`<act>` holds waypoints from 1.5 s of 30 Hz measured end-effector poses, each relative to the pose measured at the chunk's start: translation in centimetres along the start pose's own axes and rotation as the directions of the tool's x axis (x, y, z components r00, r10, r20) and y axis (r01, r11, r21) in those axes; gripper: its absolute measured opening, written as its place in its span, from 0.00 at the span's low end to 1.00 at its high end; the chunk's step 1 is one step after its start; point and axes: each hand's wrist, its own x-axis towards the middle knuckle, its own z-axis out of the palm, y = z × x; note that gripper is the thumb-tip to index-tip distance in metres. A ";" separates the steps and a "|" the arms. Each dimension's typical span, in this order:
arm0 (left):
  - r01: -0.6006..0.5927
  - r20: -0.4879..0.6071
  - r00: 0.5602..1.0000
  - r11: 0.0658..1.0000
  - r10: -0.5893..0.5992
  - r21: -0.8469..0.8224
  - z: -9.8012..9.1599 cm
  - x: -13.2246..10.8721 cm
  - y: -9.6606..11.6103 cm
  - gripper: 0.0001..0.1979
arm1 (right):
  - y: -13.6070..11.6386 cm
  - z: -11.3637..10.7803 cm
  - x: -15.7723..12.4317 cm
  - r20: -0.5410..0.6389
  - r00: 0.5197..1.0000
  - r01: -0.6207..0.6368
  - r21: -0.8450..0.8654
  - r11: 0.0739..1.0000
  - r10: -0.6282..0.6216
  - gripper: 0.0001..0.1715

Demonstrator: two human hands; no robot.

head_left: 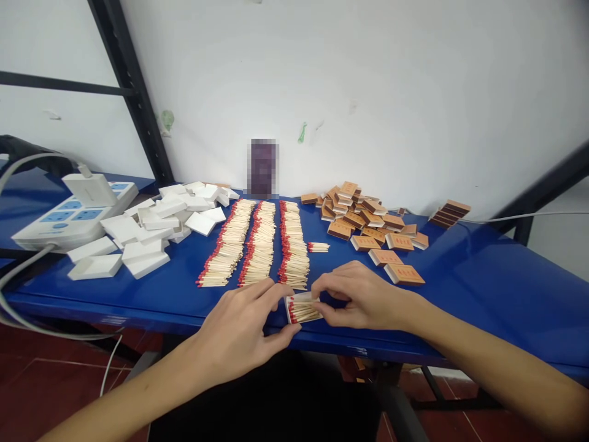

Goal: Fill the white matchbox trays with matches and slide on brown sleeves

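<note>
White wall [414, 104] stands behind a shiny blue table [483, 282]. On the far left is a white power strip [50, 228], with a white plug [91, 189] stuck in it. Next comes a messy heap of little white trays [153, 220], some lying on top of others. Then three long rows of matches [258, 245] lie side by side, their red tips pointing left. A blurry purple thing [262, 169] is behind them, by the wall. The left hand [246, 322] holds the left end of a small matchbox tray [302, 297] between thumb and finger. This tray is at the front edge of the table, with matches inside, red tips to the left. Just past the third row lies a tiny bunch of matches [319, 247]. The right hand [356, 298] has bent fingers at the tray's right end; I can't tell if it pinches matches or the tray. Farther right is a pile of brown matchbox covers [361, 220], and then a neat stack of brown covers [450, 213] near the wall.
</note>
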 end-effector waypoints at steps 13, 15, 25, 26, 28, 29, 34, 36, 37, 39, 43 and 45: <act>-0.004 0.000 1.000 1.000 0.004 -0.001 -0.3 0.0 0.2 0.12 | 7.2 -1.5 -0.2 -0.068 0.893 -0.447 -0.230 0.864 0.444 0.12; -0.006 0.001 1.000 1.000 0.006 0.002 -0.2 0.0 0.1 0.12 | 7.4 -1.3 -0.1 -0.039 0.896 -0.439 -0.215 0.872 0.442 0.13; -0.035 -0.015 0.999 0.999 0.035 0.008 0.0 -0.2 -0.2 0.16 | 6.5 -1.8 -0.1 0.122 0.869 -0.456 -0.182 0.871 0.480 0.11; -0.040 -0.016 0.999 0.999 0.040 0.009 0.0 -0.2 -0.2 0.16 | 6.4 -1.9 -0.1 0.143 0.866 -0.454 -0.182 0.872 0.480 0.11; -0.049 -0.018 0.999 0.999 0.049 0.012 0.0 -0.2 -0.3 0.16 | 6.1 -2.0 -0.1 0.159 0.867 -0.442 -0.191 0.877 0.471 0.11; -0.053 -0.019 0.998 0.999 0.053 0.014 0.0 -0.2 -0.3 0.16 | 6.0 -2.0 -0.2 0.156 0.873 -0.431 -0.196 0.881 0.462 0.11; -0.042 -0.031 0.999 0.999 0.043 0.020 0.0 -0.1 -0.2 0.16 | 5.2 -2.3 -0.5 0.068 0.905 -0.403 -0.178 0.898 0.420 0.11; -0.028 -0.038 0.999 0.999 0.028 0.016 -0.1 -0.1 0.0 0.16 | 4.3 -2.4 -0.4 0.015 0.914 -0.399 -0.145 0.905 0.406 0.12; -0.025 -0.039 0.999 1.000 0.026 0.012 -0.1 -0.1 0.1 0.16 | 3.6 -2.4 -0.3 -0.004 0.922 -0.385 -0.122 0.915 0.388 0.12; -0.023 -0.039 0.999 1.000 0.024 0.006 -0.1 -0.1 0.2 0.16 | 2.1 -2.3 -0.1 -0.018 0.946 -0.324 -0.073 0.943 0.324 0.11; -0.006 -0.030 1.000 1.000 0.005 -0.004 -0.1 -0.1 0.2 0.16 | -0.2 -1.2 0.4 0.075 0.984 -0.165 0.024 0.986 0.163 0.08; -0.002 -0.026 1.000 1.000 0.002 -0.003 -0.1 -0.1 0.2 0.14 | -0.6 -0.8 0.5 0.125 0.985 -0.127 0.053 0.991 0.119 0.07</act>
